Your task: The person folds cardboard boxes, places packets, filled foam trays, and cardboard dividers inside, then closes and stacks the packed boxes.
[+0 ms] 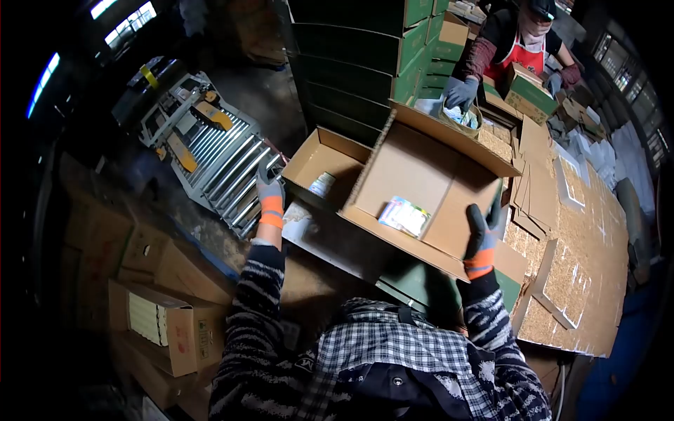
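Note:
A large open cardboard box point(414, 158) sits tilted in front of me, with a white, colourfully printed packet point(404, 216) inside. My right hand point(483, 230), in a grey glove with an orange cuff, grips its right wall, thumb on the inner side. To the left stands a second open cardboard box point(309, 158) holding a small printed packet point(321, 184). My left hand point(269, 184), gloved the same way, is at this box's left corner, thumb and fingers apart; whether it touches the cardboard I cannot tell.
Stacked green boxes point(344, 70) rise ahead. A roller conveyor point(225, 154) stands left, an open carton point(184, 337) with pale contents lower left. Across the work table point(597, 281), a person in a red apron point(516, 63) handles a basket point(463, 123) and green box point(530, 95).

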`<action>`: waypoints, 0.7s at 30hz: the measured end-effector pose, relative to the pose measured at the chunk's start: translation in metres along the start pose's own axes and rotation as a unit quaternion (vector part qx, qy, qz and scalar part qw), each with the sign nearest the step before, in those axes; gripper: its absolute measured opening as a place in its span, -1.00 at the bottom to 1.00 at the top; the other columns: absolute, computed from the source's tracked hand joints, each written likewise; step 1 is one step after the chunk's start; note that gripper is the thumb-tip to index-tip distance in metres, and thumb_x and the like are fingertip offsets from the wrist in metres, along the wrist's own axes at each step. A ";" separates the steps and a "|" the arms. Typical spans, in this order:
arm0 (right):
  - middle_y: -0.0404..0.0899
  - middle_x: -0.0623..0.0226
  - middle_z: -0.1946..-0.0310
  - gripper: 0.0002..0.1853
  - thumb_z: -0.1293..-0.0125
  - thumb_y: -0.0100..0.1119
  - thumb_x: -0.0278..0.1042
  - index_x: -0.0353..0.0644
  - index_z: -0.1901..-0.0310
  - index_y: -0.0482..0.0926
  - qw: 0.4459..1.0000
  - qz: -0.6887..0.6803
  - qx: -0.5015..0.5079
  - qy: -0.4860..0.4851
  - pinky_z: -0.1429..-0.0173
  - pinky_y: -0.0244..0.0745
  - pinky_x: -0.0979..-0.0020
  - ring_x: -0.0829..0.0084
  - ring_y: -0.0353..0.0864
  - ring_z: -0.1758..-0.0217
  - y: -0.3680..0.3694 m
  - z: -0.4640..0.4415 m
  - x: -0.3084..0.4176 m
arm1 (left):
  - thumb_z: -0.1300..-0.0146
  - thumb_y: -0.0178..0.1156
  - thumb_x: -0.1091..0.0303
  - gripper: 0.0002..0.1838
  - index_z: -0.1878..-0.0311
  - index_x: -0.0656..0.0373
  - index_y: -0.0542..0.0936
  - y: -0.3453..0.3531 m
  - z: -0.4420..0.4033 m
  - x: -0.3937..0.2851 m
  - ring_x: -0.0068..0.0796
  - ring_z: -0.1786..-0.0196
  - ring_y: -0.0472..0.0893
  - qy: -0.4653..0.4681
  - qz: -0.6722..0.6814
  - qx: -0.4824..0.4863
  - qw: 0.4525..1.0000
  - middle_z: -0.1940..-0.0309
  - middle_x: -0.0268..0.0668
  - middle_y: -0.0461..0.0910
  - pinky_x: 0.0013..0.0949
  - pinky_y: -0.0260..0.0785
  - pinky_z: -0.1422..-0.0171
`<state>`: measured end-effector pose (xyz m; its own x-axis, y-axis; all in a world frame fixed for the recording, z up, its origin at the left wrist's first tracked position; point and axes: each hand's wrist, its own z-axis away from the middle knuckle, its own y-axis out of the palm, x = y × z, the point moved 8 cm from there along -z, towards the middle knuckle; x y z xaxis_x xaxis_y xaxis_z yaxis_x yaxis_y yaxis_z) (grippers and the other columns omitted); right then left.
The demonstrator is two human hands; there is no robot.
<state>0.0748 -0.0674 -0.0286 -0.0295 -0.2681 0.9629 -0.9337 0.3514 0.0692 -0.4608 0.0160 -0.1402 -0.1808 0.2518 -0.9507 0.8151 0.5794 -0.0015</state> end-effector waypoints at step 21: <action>0.14 -0.11 -0.41 -0.10 -0.05 0.36 0.05 -0.17 -0.40 0.26 0.774 0.611 0.100 -0.129 -0.47 -0.03 -0.15 -0.28 0.08 -0.44 -0.027 0.054 -0.029 | -0.12 0.09 0.64 -0.58 -0.08 0.20 0.61 0.116 0.259 -0.068 -0.28 -0.02 0.61 0.029 -0.057 0.477 0.876 0.13 -0.24 0.65 -0.32 0.43 -0.20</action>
<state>0.0819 -0.1182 -0.0723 -0.9813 -0.0236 0.1912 -0.1875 0.3452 -0.9196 -0.2113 -0.1343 -0.1554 -0.2959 0.2903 -0.9100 0.8741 -0.3018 -0.3805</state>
